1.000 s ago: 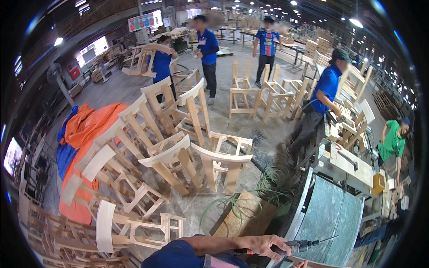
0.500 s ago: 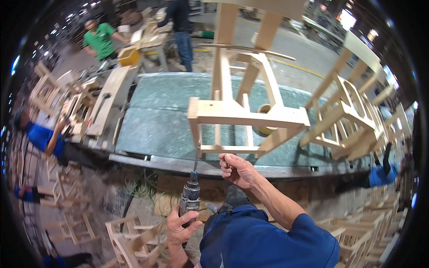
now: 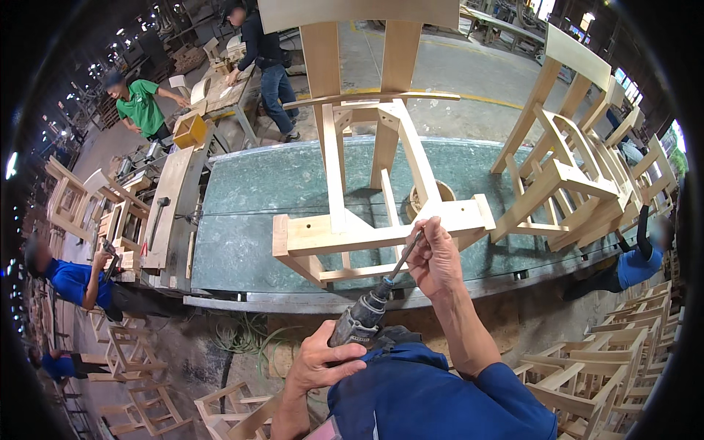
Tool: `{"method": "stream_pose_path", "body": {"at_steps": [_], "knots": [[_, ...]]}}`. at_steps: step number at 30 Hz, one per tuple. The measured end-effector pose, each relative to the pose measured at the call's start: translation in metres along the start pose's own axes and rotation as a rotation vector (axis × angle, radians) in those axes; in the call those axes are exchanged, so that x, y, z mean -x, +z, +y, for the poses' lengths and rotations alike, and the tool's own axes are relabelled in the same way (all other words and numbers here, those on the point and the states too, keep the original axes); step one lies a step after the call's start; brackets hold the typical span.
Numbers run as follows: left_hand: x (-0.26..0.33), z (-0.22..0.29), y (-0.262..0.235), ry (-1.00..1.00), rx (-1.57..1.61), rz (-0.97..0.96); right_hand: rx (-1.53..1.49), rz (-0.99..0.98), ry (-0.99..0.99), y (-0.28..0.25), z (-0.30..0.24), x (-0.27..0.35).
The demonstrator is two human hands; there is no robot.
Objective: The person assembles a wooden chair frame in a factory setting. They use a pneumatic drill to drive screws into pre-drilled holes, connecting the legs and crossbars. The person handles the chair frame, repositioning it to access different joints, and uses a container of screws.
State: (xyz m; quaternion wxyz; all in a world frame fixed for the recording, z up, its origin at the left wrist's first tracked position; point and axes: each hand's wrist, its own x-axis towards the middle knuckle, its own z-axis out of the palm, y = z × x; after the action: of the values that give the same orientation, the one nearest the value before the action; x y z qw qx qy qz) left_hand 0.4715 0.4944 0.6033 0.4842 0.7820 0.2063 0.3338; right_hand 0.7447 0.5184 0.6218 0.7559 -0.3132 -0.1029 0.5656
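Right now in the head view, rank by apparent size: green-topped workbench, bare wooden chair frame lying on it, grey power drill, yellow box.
1. Green-topped workbench
2. Bare wooden chair frame
3. Grey power drill, though it is nearest the camera
4. Yellow box, far off, so truly unsure

We have turned from the stacked chairs to the counter, where a bare chair frame lies. Our left hand has raised the drill so its bit now slants up to the frame's rail, and our right hand has closed its grip around the bit's tip there.
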Motion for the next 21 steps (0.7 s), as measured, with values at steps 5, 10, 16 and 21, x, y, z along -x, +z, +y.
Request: {"method": "stream_pose_path", "body": {"at_steps": [5,10,16,21], "knots": [[-0.026,-0.001,0.005,0.033,-0.066,0.036,0.143,0.035,0.012,0.016,-0.019,-0.023],[-0.048,-0.012,0.015,0.043,-0.016,0.07,0.186,0.014,0.029,0.016,-0.033,-0.049],[-0.071,-0.011,0.019,0.01,0.042,0.043,0.273,-0.095,-0.144,0.012,-0.049,-0.064],[-0.093,-0.013,0.018,0.035,0.42,-0.041,0.409,-0.122,-0.395,0.012,-0.075,-0.06]]}}
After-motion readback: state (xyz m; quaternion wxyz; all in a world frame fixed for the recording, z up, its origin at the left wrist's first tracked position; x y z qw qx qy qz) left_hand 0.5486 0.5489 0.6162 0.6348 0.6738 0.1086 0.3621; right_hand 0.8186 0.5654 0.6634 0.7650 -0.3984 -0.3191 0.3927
